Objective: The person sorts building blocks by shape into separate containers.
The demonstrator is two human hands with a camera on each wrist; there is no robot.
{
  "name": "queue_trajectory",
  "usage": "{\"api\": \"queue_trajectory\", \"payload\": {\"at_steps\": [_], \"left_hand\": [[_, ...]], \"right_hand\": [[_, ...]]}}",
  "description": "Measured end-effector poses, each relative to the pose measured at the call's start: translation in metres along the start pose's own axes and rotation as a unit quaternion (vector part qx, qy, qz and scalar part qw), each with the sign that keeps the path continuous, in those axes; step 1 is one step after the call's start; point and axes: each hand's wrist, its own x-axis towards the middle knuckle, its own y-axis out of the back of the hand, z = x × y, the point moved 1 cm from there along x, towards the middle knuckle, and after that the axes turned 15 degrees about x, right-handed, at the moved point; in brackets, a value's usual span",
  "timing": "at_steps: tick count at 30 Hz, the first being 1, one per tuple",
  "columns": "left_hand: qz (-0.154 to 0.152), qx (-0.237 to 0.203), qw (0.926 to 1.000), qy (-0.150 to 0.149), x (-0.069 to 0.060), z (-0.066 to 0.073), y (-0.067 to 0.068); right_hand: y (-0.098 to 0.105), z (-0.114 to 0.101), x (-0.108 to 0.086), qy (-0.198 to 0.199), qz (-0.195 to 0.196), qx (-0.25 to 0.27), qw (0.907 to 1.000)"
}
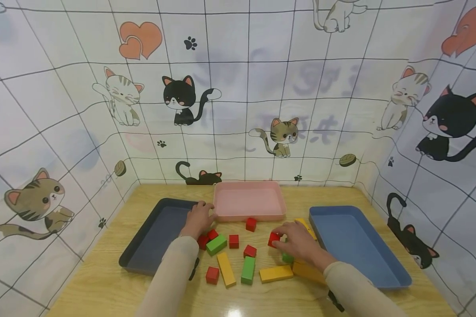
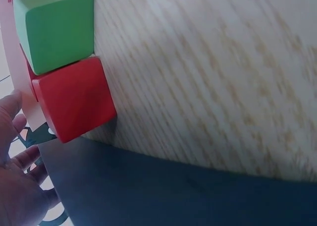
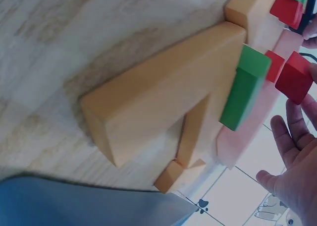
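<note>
The right hand (image 1: 297, 243) has a red cube (image 1: 273, 239) pinched near the pink tray (image 1: 249, 200), fingertips-only probably 'cause it's tiny; left hand (image 1: 198, 219)'s empty, fingers loosely bent by the dark tray (image 1: 158, 235).

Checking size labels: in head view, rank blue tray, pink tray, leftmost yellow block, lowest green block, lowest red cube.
1. Blue tray
2. Pink tray
3. Yellow block and green block: unranked, alike in area; yellow longer, green wider
4. Red cube
</note>
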Motion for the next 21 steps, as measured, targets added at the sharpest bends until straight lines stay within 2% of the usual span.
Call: {"api": "queue_trajectory", "payload": {"at_steps": [7,14,21], "left_hand": [[0.000,-0.002,1.0000,0.002,0.001,-0.001,-0.001],[-0.002,-0.003,1.0000,0.003,0.001,-0.002,-0.001],[-0.004,-0.007,0.9999,0.006,0.002,-0.001,-0.001]], "right_hand": [[0.012,0.000,0.002,0.010,0.038,0.001,0.9992],[0.037,0.003,0.000,0.021,0.101,0.002,0.9947],[0.067,0.013,-0.003,-0.019,0.139,-0.004,0.9901]]}}
